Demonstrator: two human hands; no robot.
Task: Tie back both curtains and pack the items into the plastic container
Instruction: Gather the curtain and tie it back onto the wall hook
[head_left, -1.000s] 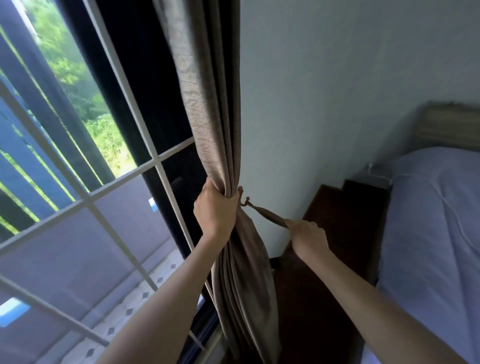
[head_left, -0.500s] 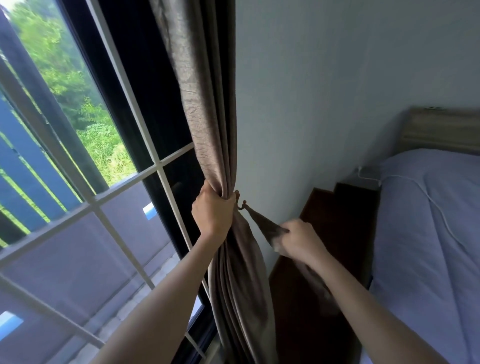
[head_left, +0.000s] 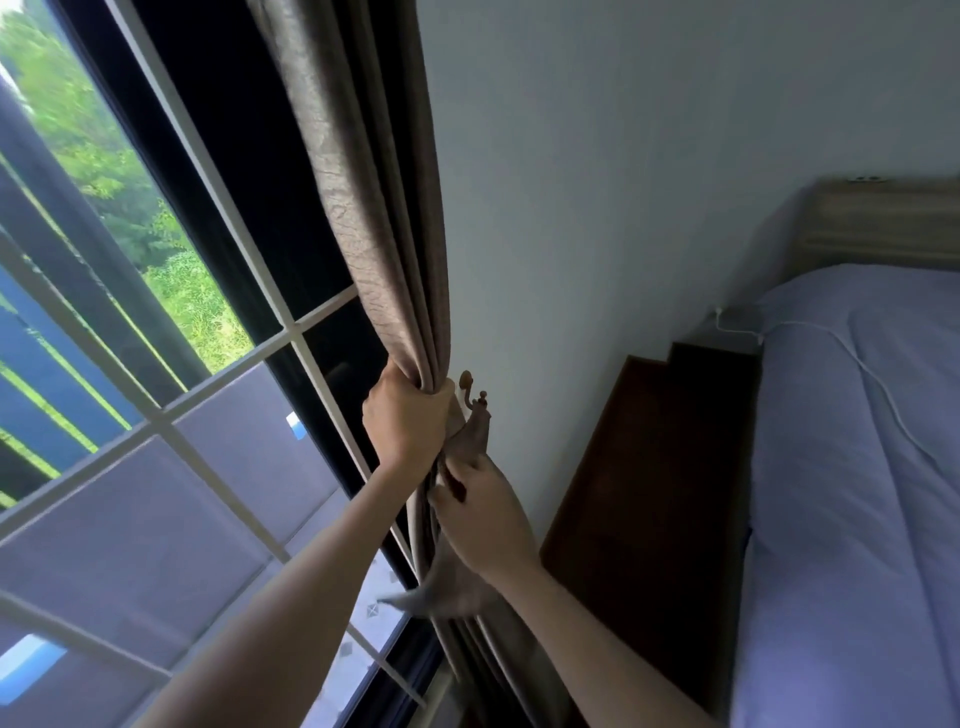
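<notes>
A taupe curtain (head_left: 363, 197) hangs gathered against the window's right edge. My left hand (head_left: 408, 421) grips the bunched folds at waist height. A small hook (head_left: 470, 392) sticks out of the wall right beside that hand, and a matching fabric tieback (head_left: 475, 434) hangs from it. My right hand (head_left: 483, 512) is closed on the tieback just below my left hand, close against the curtain. The tieback's loose end (head_left: 431, 597) swings blurred under my right wrist. No plastic container is in view.
A white-barred window (head_left: 156, 415) fills the left side. A dark wooden cabinet (head_left: 649, 493) stands against the wall on the right, beside a bed (head_left: 857, 467) with a lilac cover and a white cable across it.
My right hand has moved left and up with the tieback, from out near the cabinet to right against the curtain below my left hand. My left hand keeps its grip.
</notes>
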